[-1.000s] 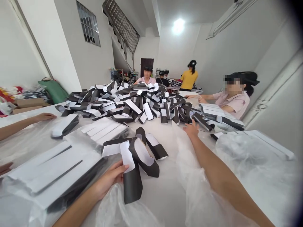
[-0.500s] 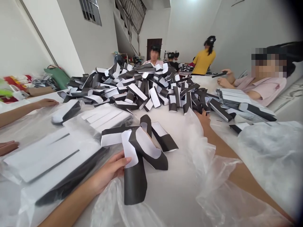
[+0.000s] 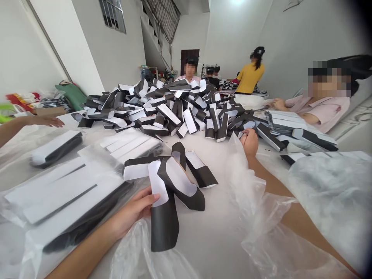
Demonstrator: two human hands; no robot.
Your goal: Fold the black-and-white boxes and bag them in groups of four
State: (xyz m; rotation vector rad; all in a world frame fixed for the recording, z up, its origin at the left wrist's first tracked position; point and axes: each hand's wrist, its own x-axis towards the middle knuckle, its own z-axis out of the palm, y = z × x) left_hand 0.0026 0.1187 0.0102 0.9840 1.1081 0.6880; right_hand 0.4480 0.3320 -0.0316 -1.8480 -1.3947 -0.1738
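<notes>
My left hand [image 3: 144, 201] grips the edge of a black-and-white folded paper sleeve [image 3: 164, 224], its thumb on the white part. Several similar sleeves lie crossed beside it, among them one with a curved white opening [image 3: 180, 180]. At the right front edge of a large heap of such sleeves [image 3: 170, 112], my right hand [image 3: 250, 142] has its fingers closed on another paper sleeve [image 3: 249, 124]. Most of that piece is hidden by the fingers and the heap. Clear plastic film [image 3: 247, 182] lies along my right forearm, and more film [image 3: 139, 252] bunches under my left wrist.
Plastic-wrapped stacks of sleeves [image 3: 58, 193] lie on the left, with a wrapped bundle [image 3: 58, 147] behind. Another person's hand [image 3: 50, 122] reaches in at far left. A co-worker in pink [image 3: 322, 104] sits at right near more stacks. Others are farther back.
My right hand has drawn its fingers together on a sleeve at the heap's edge. My left hand stays on its sleeve. The wrapped bundle at left has moved left, and the co-worker's hands at right have shifted.
</notes>
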